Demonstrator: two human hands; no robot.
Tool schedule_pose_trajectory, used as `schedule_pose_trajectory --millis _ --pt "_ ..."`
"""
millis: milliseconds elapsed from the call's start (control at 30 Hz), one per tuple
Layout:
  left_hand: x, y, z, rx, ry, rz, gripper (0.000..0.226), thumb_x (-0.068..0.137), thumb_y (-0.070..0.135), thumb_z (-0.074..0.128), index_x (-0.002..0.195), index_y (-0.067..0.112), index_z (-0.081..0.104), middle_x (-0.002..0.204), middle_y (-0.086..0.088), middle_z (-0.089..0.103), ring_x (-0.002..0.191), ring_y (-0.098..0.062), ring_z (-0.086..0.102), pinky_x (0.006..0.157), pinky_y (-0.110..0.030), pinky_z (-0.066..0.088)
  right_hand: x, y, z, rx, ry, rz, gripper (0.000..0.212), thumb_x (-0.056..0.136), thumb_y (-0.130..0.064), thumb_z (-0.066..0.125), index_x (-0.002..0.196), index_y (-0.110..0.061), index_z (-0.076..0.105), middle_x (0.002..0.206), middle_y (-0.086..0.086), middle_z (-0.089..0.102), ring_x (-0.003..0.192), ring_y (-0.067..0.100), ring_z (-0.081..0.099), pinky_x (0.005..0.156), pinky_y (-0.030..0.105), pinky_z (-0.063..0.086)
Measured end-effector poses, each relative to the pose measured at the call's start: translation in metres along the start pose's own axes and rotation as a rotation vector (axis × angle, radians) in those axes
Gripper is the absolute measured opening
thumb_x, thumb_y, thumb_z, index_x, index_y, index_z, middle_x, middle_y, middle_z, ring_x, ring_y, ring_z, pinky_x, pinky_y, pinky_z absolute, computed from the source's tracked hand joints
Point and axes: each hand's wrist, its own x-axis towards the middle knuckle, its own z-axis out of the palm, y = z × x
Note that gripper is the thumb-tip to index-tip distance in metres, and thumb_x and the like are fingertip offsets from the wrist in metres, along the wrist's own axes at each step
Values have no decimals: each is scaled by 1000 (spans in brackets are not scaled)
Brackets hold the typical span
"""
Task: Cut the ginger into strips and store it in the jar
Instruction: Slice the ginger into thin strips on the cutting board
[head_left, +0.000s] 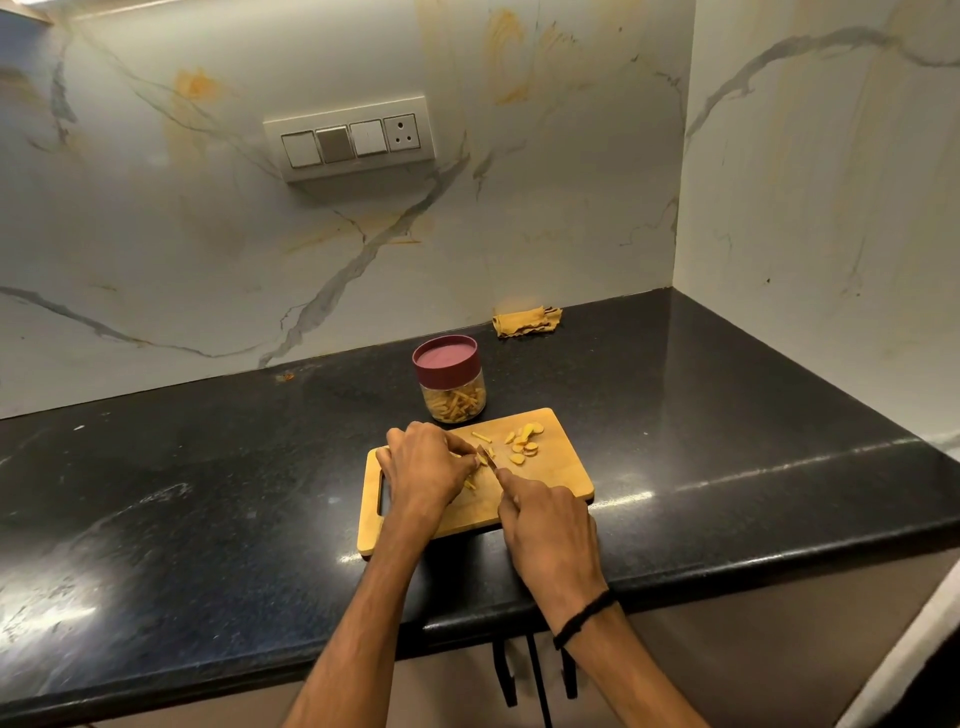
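Note:
A wooden cutting board (558, 475) lies on the black counter. My left hand (423, 465) pinches a small piece of ginger (482, 460) against the board. My right hand (545, 525) grips a knife (487, 458), its blade resting on the ginger right beside my left fingertips. Several ginger slices (524, 441) lie on the board's far right part, and a single strip (481, 437) lies near them. Cut strips (470, 483) show under my left hand. Behind the board stands a glass jar (453, 402) holding ginger strips, with a maroon lid (445, 358) on it.
A crumpled yellow cloth (525, 320) lies against the marble back wall. A switch panel (350, 137) is mounted on that wall. The counter's front edge (675, 577) runs just below the board, and a side wall closes the counter on the right.

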Motion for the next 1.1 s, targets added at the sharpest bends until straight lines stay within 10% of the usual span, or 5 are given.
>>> schedule_pose_trajectory --millis 1100 --pt "4 3 2 18 19 -10 22 84 42 78 102 28 80 115 3 66 113 -21 42 95 -40 33 9 -7 4 -103 -46 -84 32 105 -24 38 136 -28 47 102 3 64 88 19 61 61 27 35"
